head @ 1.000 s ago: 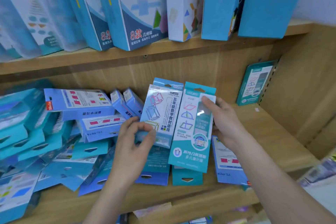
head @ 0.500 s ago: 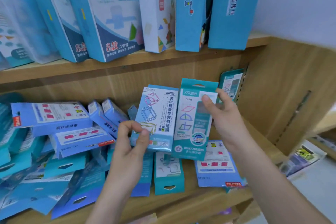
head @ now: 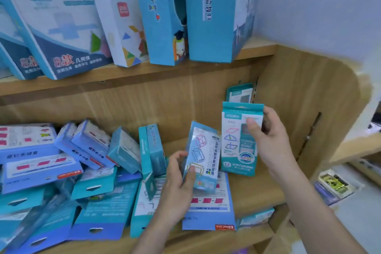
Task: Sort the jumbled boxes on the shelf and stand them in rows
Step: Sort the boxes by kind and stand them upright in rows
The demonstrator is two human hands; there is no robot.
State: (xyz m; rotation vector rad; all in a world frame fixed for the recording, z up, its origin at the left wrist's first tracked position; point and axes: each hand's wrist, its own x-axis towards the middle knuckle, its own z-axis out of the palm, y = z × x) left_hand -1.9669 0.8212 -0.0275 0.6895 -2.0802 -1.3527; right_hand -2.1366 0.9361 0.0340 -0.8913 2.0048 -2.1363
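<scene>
My left hand point(head: 177, 187) grips a light blue box point(head: 203, 154) printed with cube outlines, tilted and held over the lower shelf. Upright beside it is a teal box point(head: 237, 146) with shape drawings, which my right hand point(head: 266, 140) holds by its upper right corner. Another teal box point(head: 240, 94) stands upright at the back right corner of the shelf. To the left, a jumbled pile of blue and teal boxes point(head: 68, 171) lies flat and tilted across the shelf.
The wooden shelf board point(head: 253, 192) shows bare wood at the right, bounded by the side panel point(head: 299, 109). Large upright boxes point(head: 210, 12) fill the upper shelf. A flat blue box point(head: 208, 208) lies under my left hand.
Both held boxes have shifted right toward the shelf's corner. The light blue box has tilted and dropped lower, while the teal box stays upright and now sits just before the standing teal box.
</scene>
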